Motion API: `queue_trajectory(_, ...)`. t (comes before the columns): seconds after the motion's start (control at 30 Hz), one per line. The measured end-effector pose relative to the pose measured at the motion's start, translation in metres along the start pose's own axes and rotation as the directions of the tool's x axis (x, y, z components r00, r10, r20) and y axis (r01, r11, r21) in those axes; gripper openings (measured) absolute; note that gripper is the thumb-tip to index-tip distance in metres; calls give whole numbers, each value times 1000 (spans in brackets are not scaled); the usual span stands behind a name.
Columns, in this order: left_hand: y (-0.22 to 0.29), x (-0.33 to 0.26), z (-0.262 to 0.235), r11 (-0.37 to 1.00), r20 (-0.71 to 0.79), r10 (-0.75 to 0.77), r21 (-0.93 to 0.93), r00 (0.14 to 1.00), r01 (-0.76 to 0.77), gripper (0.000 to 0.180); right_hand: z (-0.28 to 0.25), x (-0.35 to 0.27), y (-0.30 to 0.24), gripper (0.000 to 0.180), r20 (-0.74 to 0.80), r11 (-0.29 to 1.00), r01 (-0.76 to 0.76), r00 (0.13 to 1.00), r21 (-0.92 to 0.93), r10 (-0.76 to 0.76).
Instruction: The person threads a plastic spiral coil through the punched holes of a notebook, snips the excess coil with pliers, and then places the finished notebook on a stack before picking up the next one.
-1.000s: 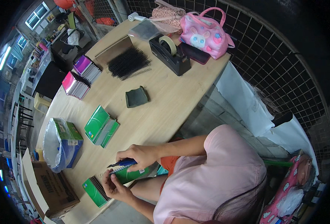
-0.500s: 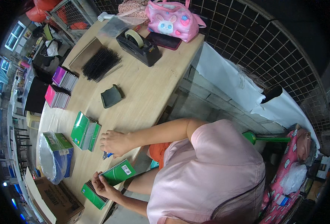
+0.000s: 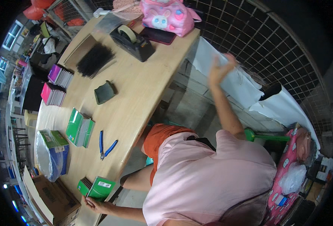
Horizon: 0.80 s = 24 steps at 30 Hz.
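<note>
At the table's near end, my left hand [image 3: 93,204] pinches the lower edge of a green spiral notebook [image 3: 101,187]. A second green piece with a spiral edge [image 3: 84,185] lies against it on the left. My right hand [image 3: 221,69] is raised off the table's right side, smeared by motion, its fingers apart and nothing visible in them. Blue-handled nippers [image 3: 101,147] lie spread on the tabletop, touched by neither hand. Beyond them stands a stack of green spiral notebooks [image 3: 79,129].
A plastic-wrapped pack [image 3: 53,154] and a cardboard box [image 3: 55,197] line the left side. Farther off are pink [image 3: 52,95] and purple notebooks [image 3: 59,75], a dark green tray [image 3: 105,93], black spiral coils [image 3: 95,60], a tape dispenser [image 3: 132,43], a phone [image 3: 158,35] and a pink bag [image 3: 168,17].
My right hand has let go of the nippers and swung up and right, off the table. My left hand has moved down and left with the notebook, now closer to the other green piece.
</note>
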State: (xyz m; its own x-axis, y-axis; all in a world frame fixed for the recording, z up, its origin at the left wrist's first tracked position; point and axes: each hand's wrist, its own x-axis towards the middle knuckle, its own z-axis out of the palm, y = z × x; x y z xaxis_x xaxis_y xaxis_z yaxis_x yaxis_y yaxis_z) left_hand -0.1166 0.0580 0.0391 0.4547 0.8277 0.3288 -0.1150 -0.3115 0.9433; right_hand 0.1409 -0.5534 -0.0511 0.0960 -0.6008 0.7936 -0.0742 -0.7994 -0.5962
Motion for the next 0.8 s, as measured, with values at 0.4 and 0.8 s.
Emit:
queue_trajectory(0.4,15,21,36,995,26,84,-52,996,-83,33,-92,49,322,140,-128,177,-984,173,25,977)
queue_trajectory(0.8,46,-7,13,993,-49,113,36,992,-111,36,-69,61,305,153,-5,178,-982,178,60,984)
